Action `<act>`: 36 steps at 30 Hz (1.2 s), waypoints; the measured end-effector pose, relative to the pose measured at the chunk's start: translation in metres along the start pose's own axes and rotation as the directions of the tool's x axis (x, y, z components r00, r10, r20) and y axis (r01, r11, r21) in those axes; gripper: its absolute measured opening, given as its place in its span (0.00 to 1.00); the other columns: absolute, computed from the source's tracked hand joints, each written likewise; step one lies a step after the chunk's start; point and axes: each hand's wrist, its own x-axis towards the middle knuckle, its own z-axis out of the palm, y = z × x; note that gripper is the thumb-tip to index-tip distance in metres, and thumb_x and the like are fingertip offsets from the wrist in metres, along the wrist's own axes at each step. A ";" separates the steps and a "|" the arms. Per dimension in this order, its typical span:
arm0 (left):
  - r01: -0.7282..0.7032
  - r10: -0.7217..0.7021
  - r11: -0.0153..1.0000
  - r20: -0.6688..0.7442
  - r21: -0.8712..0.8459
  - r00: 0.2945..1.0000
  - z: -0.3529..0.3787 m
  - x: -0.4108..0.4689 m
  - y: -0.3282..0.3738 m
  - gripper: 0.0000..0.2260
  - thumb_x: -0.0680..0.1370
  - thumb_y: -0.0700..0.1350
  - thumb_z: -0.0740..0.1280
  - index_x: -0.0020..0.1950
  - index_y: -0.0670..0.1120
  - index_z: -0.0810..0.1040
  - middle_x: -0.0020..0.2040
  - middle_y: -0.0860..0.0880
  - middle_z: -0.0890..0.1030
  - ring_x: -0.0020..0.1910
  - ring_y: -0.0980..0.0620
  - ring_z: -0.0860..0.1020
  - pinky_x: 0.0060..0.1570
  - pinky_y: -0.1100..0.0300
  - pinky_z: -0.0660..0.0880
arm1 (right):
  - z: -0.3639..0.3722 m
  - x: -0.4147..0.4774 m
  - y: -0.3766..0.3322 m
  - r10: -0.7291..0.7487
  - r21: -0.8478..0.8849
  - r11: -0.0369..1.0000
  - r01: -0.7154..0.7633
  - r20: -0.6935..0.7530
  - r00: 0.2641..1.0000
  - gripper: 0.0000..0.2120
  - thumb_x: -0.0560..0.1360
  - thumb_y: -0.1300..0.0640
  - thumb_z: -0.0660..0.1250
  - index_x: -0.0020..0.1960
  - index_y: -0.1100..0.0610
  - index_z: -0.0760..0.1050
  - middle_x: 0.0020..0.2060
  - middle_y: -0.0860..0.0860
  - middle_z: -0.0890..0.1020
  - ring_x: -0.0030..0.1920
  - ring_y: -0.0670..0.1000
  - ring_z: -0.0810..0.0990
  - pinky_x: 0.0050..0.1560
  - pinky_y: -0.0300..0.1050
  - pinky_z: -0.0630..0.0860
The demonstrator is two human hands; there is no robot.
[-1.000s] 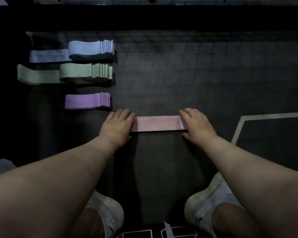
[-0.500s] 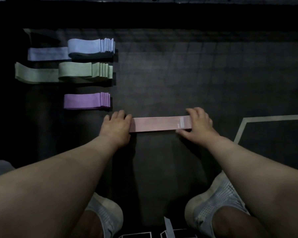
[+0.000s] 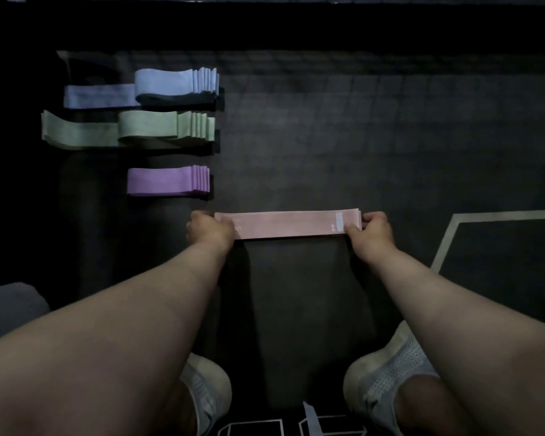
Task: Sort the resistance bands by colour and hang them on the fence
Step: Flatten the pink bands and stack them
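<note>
A: Status on pink?
B: Gripping pink stack (image 3: 287,225) at both ends: left hand (image 3: 210,231) curled over left end, right hand (image 3: 372,234) pinching right end, thumb beside white label (image 3: 339,221). Pulled flat, low at the floor (image 3: 359,136), ahead of shoes (image 3: 387,372). Touching floor or lifted: cannot tell
A: Other colours?
B: Up left, in a column: blue (image 3: 170,84), green (image 3: 158,125), purple (image 3: 164,180), apart from pink. One band trailing left from blue and from green
A: Step in hand: squaring pink, then parking it under purple?
B: Probably, judging by the layout. To do it well: pinch every layer at once, thumb on top, fingers under, to stop lower bands slipping. Light tension only, enough to hold it flat, no stretch. Move level, both hands together, no twist. Land in line with purple, right edges matched, gap left between piles to avoid mixing colours
A: Risk?
B: Fanning at the right end, layers slightly stepped there. Tap flush before letting go, then release one hand at a time
A: Fence?
B: Not clearly in view. Hanging not yet begun, going by three piles on the floor
</note>
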 end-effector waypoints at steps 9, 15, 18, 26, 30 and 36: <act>0.095 -0.082 0.985 0.095 -0.144 0.992 -0.003 0.003 0.000 0.15 0.72 0.41 0.70 0.57 0.40 0.81 0.55 0.42 0.82 0.50 0.42 0.82 0.54 0.54 0.80 | 0.003 -0.004 -0.008 0.047 -0.051 0.998 -0.048 -0.013 0.999 0.21 0.73 0.52 0.71 0.63 0.58 0.71 0.64 0.58 0.75 0.60 0.60 0.77 0.64 0.54 0.75; -0.019 0.021 0.999 0.039 -0.051 0.999 -0.003 -0.002 0.000 0.12 0.74 0.47 0.70 0.56 0.44 0.79 0.55 0.44 0.82 0.54 0.43 0.80 0.58 0.55 0.77 | 0.014 -0.042 -0.022 -0.726 -0.463 0.606 0.647 0.009 0.687 0.12 0.73 0.61 0.69 0.56 0.61 0.78 0.55 0.62 0.74 0.53 0.65 0.74 0.54 0.57 0.73; -0.019 0.024 0.998 0.084 -0.051 0.996 -0.005 -0.002 0.000 0.16 0.71 0.49 0.73 0.57 0.46 0.78 0.56 0.44 0.81 0.55 0.43 0.80 0.60 0.52 0.77 | 0.031 -0.047 -0.025 -0.702 -0.434 0.523 0.734 0.269 0.660 0.11 0.77 0.58 0.67 0.58 0.60 0.77 0.57 0.59 0.74 0.55 0.62 0.73 0.55 0.55 0.74; -0.052 0.065 0.991 0.103 -0.120 0.993 -0.012 -0.006 -0.001 0.05 0.75 0.44 0.68 0.51 0.46 0.78 0.50 0.45 0.81 0.50 0.46 0.79 0.55 0.56 0.77 | 0.033 -0.048 -0.027 -0.643 -0.444 0.559 0.700 0.300 0.704 0.12 0.79 0.58 0.63 0.61 0.59 0.76 0.60 0.57 0.72 0.57 0.60 0.71 0.55 0.54 0.73; -0.155 0.184 0.964 0.123 -0.217 0.975 -0.005 -0.025 0.010 0.06 0.76 0.43 0.69 0.51 0.44 0.79 0.47 0.46 0.81 0.43 0.50 0.79 0.43 0.61 0.77 | 0.031 -0.048 -0.027 -0.619 -0.392 0.610 0.689 0.307 0.723 0.11 0.79 0.59 0.63 0.59 0.59 0.77 0.60 0.55 0.73 0.58 0.60 0.71 0.58 0.54 0.73; -0.206 0.279 0.934 0.236 -0.292 0.931 0.026 -0.064 0.039 0.06 0.75 0.40 0.71 0.50 0.43 0.77 0.43 0.44 0.81 0.34 0.50 0.79 0.31 0.62 0.78 | 0.012 -0.050 -0.027 -0.595 -0.301 0.759 0.577 0.038 0.803 0.09 0.77 0.62 0.64 0.56 0.59 0.78 0.58 0.56 0.75 0.60 0.58 0.72 0.63 0.52 0.70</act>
